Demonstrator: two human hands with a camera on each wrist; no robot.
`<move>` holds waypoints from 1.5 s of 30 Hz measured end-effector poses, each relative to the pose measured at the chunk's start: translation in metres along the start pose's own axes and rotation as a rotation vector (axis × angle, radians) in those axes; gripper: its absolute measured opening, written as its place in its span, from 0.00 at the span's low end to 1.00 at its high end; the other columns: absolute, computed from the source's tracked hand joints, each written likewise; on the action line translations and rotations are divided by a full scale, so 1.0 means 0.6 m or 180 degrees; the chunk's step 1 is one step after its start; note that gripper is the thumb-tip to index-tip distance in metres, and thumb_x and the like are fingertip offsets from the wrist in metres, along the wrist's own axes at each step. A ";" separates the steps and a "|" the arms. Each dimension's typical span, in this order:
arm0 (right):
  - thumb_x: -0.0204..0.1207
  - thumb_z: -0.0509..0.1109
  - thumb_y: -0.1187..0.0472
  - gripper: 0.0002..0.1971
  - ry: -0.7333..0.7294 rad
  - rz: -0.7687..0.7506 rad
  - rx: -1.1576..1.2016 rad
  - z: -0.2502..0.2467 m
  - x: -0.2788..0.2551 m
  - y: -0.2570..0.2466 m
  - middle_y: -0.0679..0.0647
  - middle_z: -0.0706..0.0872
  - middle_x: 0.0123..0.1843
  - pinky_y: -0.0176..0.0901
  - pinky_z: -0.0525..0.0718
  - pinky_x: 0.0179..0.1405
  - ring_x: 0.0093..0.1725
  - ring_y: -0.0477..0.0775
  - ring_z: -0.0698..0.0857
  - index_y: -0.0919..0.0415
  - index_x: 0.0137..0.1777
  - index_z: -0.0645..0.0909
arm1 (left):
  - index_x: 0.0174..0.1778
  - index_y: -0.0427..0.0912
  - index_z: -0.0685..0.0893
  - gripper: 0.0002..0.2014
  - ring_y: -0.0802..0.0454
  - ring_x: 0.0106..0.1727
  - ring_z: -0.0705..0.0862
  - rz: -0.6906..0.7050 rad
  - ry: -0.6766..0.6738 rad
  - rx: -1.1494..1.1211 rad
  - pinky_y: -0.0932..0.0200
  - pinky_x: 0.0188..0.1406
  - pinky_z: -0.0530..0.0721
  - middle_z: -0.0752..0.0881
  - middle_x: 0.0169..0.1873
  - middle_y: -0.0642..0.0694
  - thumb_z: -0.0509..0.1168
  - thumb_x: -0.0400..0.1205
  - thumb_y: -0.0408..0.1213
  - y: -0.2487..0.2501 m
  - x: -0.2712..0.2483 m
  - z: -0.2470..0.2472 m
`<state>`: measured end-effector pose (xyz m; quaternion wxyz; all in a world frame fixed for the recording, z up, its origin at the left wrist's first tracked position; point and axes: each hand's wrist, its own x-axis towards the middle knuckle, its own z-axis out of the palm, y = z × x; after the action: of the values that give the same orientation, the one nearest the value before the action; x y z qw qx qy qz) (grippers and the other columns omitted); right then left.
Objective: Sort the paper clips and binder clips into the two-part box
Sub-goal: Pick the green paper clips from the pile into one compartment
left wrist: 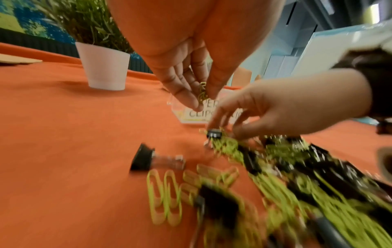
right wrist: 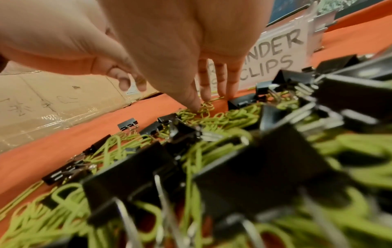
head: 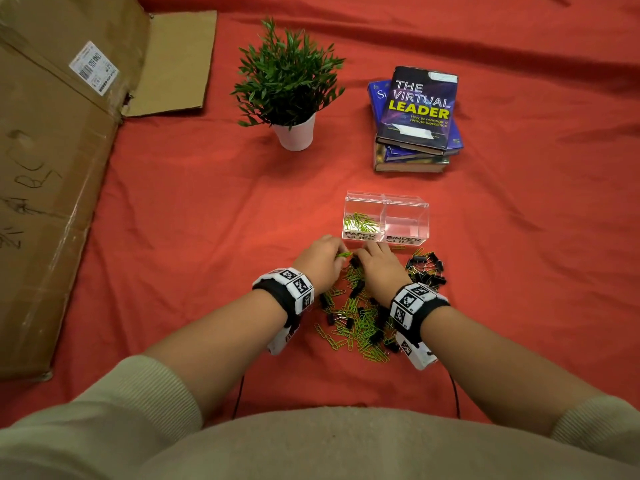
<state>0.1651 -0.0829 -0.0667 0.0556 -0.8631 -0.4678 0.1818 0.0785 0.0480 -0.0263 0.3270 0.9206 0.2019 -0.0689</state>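
Observation:
A clear two-part box (head: 422,206) stands on the red cloth. Its left half, labelled PAPER CLIPS, holds several green paper clips (head: 360,221); the BINDER CLIPS half (right wrist: 282,55) looks bare. Just in front lies a mixed pile (head: 356,317) of green paper clips and black binder clips (right wrist: 254,176). My left hand (head: 341,256) hovers at the pile's far end and pinches a few green paper clips (left wrist: 202,92) between thumb and fingers. Beside it, my right hand (head: 362,254) reaches down with straight fingers (right wrist: 196,104) that touch the pile near a small binder clip (left wrist: 214,134).
A separate heap of black binder clips (head: 427,266) lies right of my right hand. A potted plant (head: 289,84) and a stack of books (head: 417,116) stand behind the box. A large cardboard box (head: 52,168) lies along the left.

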 end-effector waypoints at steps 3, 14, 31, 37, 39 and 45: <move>0.73 0.63 0.74 0.21 0.0069 0.0024 0.0131 0.003 -0.006 0.009 0.59 0.77 0.64 0.50 0.76 0.64 0.62 0.61 0.72 0.66 0.67 0.75 | 0.51 0.41 0.82 0.06 0.48 0.49 0.81 0.0102 0.0189 -0.0022 0.51 0.52 0.82 0.81 0.50 0.45 0.63 0.82 0.35 0.023 0.030 -0.018; 0.77 0.64 0.67 0.05 -0.0088 0.0688 0.1436 -0.045 -0.035 0.028 0.55 0.86 0.43 0.39 0.85 0.39 0.40 0.53 0.84 0.62 0.46 0.83 | 0.57 0.40 0.83 0.10 0.42 0.59 0.80 -0.0021 0.0051 0.0375 0.48 0.60 0.81 0.82 0.57 0.42 0.64 0.81 0.35 0.049 0.106 -0.013; 0.79 0.64 0.63 0.08 0.0616 0.0391 0.1167 -0.073 0.002 0.011 0.54 0.84 0.50 0.38 0.82 0.47 0.43 0.49 0.80 0.62 0.52 0.83 | 0.60 0.45 0.80 0.13 0.45 0.61 0.80 0.0024 -0.0221 0.0573 0.49 0.55 0.84 0.79 0.59 0.46 0.65 0.80 0.36 -0.007 0.017 0.054; 0.77 0.69 0.62 0.11 -0.0117 0.0670 0.1166 -0.013 -0.020 -0.001 0.56 0.81 0.55 0.44 0.82 0.63 0.53 0.53 0.82 0.63 0.57 0.82 | 0.51 0.43 0.80 0.07 0.46 0.55 0.81 -0.0116 -0.0137 0.0305 0.52 0.54 0.80 0.82 0.52 0.45 0.67 0.79 0.33 -0.007 0.018 0.051; 0.76 0.68 0.65 0.12 -0.0066 0.0746 0.1242 -0.010 -0.021 -0.001 0.55 0.80 0.56 0.46 0.81 0.66 0.55 0.53 0.81 0.62 0.59 0.81 | 0.47 0.42 0.81 0.05 0.47 0.52 0.81 -0.0241 -0.0025 0.0096 0.55 0.53 0.78 0.83 0.50 0.45 0.65 0.78 0.30 -0.011 0.014 0.045; 0.74 0.67 0.72 0.17 -0.0182 0.0841 0.1198 -0.010 -0.031 0.021 0.54 0.78 0.59 0.45 0.79 0.67 0.59 0.53 0.80 0.61 0.62 0.77 | 0.47 0.41 0.83 0.05 0.48 0.49 0.81 -0.0706 0.0311 -0.0372 0.59 0.49 0.77 0.82 0.48 0.44 0.65 0.79 0.29 -0.049 -0.001 0.019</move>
<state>0.1681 -0.1048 -0.0599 0.1779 -0.8858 -0.3100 0.2960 0.0660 0.0613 -0.0518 0.3602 0.8743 0.3218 -0.0479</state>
